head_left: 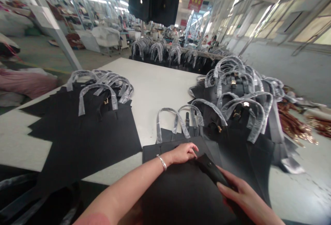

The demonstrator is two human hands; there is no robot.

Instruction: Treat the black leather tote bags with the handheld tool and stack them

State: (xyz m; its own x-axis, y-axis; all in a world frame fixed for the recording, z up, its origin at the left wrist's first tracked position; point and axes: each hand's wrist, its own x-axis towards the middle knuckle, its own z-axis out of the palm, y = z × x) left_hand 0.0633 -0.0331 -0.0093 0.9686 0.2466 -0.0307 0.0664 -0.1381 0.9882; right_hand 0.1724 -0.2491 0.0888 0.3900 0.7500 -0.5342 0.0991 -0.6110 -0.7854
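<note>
A black tote bag with plastic-wrapped handles lies in front of me. My left hand, with a silver bangle at its wrist, rests on the bag's upper part. Its fingers are bent inward; whatever they pinch is hidden. Closed around a long, flat black piece, my right hand is just right of the left one. The piece's far end reaches close to my left fingertips. Whether it is a separate item or part of the bag is unclear.
Overlapping black bags lie on the white table to the left. More bags are heaped at right, beside brown strips. Black bags hang overhead, and a grey post stands at left.
</note>
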